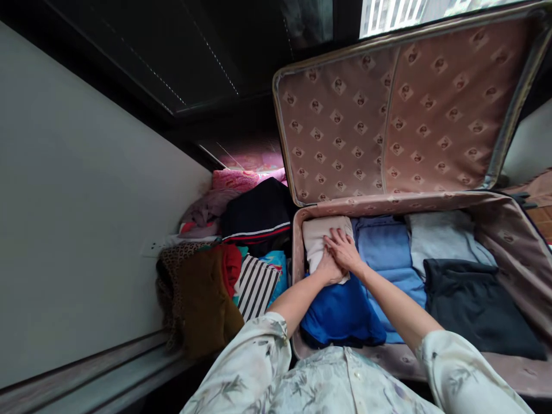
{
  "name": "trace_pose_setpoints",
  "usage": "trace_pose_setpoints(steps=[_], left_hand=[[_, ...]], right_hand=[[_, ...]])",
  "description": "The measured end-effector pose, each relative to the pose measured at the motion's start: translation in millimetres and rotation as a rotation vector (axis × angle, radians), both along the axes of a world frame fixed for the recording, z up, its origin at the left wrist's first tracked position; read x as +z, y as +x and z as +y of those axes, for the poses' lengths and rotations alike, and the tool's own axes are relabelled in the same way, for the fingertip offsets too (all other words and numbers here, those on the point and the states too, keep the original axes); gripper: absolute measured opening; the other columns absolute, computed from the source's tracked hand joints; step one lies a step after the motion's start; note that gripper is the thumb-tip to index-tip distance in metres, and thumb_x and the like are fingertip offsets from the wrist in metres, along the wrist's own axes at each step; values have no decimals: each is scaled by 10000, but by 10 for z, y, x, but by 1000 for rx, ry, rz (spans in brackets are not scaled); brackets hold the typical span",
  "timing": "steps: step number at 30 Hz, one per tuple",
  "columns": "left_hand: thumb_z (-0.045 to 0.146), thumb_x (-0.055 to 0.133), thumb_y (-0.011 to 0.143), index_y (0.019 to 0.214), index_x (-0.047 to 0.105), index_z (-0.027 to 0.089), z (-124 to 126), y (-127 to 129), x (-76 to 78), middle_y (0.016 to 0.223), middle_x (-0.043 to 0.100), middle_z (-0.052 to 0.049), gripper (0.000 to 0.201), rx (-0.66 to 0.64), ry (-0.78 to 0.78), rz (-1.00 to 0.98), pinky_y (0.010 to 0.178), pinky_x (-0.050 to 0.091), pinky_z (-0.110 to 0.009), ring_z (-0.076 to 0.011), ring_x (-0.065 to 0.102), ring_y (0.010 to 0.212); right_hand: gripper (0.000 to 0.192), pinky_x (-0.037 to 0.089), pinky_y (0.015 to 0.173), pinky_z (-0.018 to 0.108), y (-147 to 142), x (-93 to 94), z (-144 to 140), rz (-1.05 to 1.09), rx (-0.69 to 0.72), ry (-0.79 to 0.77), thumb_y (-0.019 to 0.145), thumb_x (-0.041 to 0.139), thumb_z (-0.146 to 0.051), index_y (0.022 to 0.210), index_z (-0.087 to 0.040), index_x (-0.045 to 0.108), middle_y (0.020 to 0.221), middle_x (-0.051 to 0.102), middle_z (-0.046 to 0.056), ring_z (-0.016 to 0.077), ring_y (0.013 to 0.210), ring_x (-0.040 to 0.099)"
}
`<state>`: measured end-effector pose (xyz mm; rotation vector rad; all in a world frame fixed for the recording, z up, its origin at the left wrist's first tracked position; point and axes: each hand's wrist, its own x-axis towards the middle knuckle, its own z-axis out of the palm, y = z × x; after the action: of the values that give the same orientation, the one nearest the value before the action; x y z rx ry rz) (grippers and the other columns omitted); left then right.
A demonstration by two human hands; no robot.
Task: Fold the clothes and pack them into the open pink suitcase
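An open suitcase (336, 201) with a pinkish patterned lining lies in front of me, holding folded clothes. At its left end is a folded beige garment (317, 233), and both hands rest on it. My right hand (344, 249) lies flat with its fingers stretched out over the cloth. Partly beneath it, my left hand (329, 270) presses on the same garment; its fingers are mostly covered but it looks flat. A bright blue garment (340, 316) lies just nearer to me. To the right are lighter blue folded clothes (383, 247).
A light grey garment (444, 236) and dark trousers (478, 310) fill the suitcase's right part. Its lid (366, 126) stands raised at the back. Left of the case are piled clothes, including a brown one (207, 299) and a striped one (257, 287), beside a white wall (86, 201).
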<state>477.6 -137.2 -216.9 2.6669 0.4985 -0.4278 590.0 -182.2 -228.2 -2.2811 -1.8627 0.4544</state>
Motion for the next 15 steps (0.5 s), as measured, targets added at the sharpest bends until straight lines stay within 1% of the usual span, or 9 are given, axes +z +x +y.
trace_pose_setpoints(steps=[1,3,5,7,9,10,12,13,15], left_hand=[[454,471,992,1612,373,252,27,-4,-31,1653,371,-104,659,-35,-16,20,1241,92,-660,-414,257,1517],[478,425,1011,1610,372,230,107,-15,-82,1652,362,-131,651,-86,-36,62,1220,84,-701,-415,219,1533],[498,417,1012,1619,347,225,184,-11,-113,1682,288,-136,669,-86,-42,89,1214,63,-714,-407,139,1561],[516,432,1003,1619,344,244,227,10,-113,1705,232,-111,679,-70,-68,102,1229,24,-690,-384,73,1580],[544,475,976,1609,367,249,230,31,-72,1703,242,-107,707,-50,-133,117,1237,8,-677,-383,64,1583],[553,510,956,1598,391,250,220,35,-38,1694,268,-112,721,-30,-175,111,1236,21,-680,-393,93,1577],[510,577,922,1553,471,252,194,24,43,1671,323,-117,689,83,-235,27,1239,98,-669,-402,181,1556],[459,587,922,1525,507,245,187,11,84,1663,335,-118,646,197,-240,-49,1243,151,-642,-390,222,1546],[356,555,942,1501,522,204,209,-14,148,1653,336,-145,580,545,-199,-201,1237,252,-566,-355,278,1530]], right_hand=[[551,338,1156,527,41,-64,26,17,-51,-49,1025,414,-355,1575,-317,436,1710,238,79,348,1561,215],[578,347,1143,572,108,-192,60,44,-130,-115,1038,373,-451,1597,-304,394,1724,177,98,375,1571,170],[606,332,1148,601,155,-293,87,65,-126,-152,1037,361,-476,1619,-308,343,1733,125,103,379,1582,119],[628,320,1151,620,197,-350,124,91,-107,-189,1027,374,-501,1625,-319,320,1736,107,103,380,1586,92],[641,321,1147,632,249,-367,175,139,-95,-220,1012,393,-536,1617,-332,338,1735,120,98,385,1586,93],[631,330,1140,637,280,-364,203,182,-107,-218,1003,405,-544,1597,-333,382,1730,154,98,390,1581,116],[578,372,1113,631,348,-351,247,293,-168,-167,998,400,-533,1523,-316,506,1693,280,107,386,1556,219],[558,398,1101,612,383,-345,256,339,-203,-133,1006,372,-516,1491,-301,544,1663,347,113,369,1533,284],[552,439,1088,546,443,-348,231,409,-312,-13,1014,321,-479,1442,-253,588,1565,484,137,322,1453,422]])
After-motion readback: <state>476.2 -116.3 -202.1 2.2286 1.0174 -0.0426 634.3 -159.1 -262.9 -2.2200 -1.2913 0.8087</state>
